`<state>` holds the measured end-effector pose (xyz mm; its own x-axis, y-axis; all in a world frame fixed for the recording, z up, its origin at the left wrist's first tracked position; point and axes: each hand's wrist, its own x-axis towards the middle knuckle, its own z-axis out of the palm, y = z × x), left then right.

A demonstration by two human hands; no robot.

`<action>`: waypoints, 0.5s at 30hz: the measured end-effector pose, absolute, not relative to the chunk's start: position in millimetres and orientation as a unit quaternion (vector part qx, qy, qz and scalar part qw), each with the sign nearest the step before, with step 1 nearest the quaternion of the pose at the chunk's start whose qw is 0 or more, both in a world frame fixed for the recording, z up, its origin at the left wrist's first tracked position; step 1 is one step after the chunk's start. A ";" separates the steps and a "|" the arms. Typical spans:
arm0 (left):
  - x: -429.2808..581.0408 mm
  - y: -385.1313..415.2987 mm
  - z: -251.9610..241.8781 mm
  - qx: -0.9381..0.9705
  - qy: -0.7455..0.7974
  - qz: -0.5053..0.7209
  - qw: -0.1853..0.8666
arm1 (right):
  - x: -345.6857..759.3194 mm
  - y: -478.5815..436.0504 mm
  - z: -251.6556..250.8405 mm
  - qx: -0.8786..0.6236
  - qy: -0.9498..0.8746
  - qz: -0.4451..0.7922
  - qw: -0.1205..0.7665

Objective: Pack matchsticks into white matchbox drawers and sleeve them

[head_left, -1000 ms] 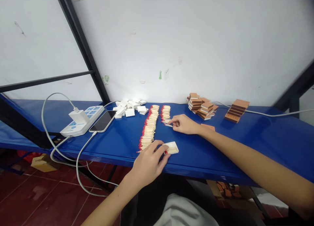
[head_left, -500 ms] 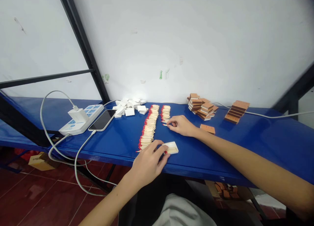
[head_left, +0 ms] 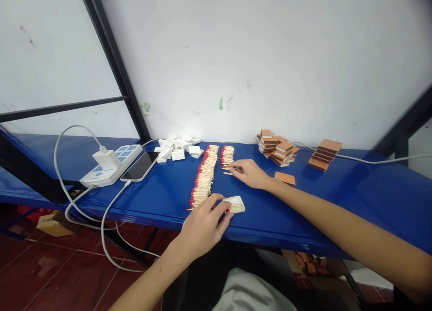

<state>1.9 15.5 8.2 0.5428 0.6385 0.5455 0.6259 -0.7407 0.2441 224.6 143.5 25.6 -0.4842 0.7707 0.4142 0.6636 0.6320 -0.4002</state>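
My left hand [head_left: 204, 223] is closed around a small white matchbox tray [head_left: 239, 198] near the table's front edge. Several red-headed matches [head_left: 236, 208] lie inside the tray, partly covered by my fingers. My right hand [head_left: 249, 172] is pinched low over the table at the near end of a short row of matches [head_left: 227, 154]. Its fingertips are on a match [head_left: 227, 173] whose red head points left; the other end is hidden under the fingers. A longer row of matches [head_left: 204, 173] runs just beyond my left hand.
White trays [head_left: 178, 154] are heaped at the back. Brown matchboxes stand in a pile [head_left: 282, 149] and a leaning stack [head_left: 326, 154], with a single matchbox [head_left: 285, 178] by my right wrist. A phone [head_left: 140, 166] and power strip [head_left: 111, 171] with cables lie left on the blue table [head_left: 354, 189].
My right hand has stayed almost in place, its fingertips shifting slightly at the short row, where a match now shows lying apart. The left hand keeps holding the tray.
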 end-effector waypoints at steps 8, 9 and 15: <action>1.8 16.0 9.2 0.878 0.359 0.318 0.004 | 223.5 139.8 29.0 -0.408 -0.872 0.063 0.264; 2.0 15.9 9.3 0.877 0.359 0.318 0.004 | 223.3 139.7 29.3 -0.409 -0.872 0.061 0.262; 2.4 15.8 9.5 0.877 0.360 0.318 0.008 | 222.5 141.4 27.8 -0.416 -0.871 0.058 0.253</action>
<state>2.4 15.8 9.5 0.5387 0.6362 0.5523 0.6265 -0.7408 0.2423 222.5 141.4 27.8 -0.5249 0.7551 0.3928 0.6964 0.6464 -0.3119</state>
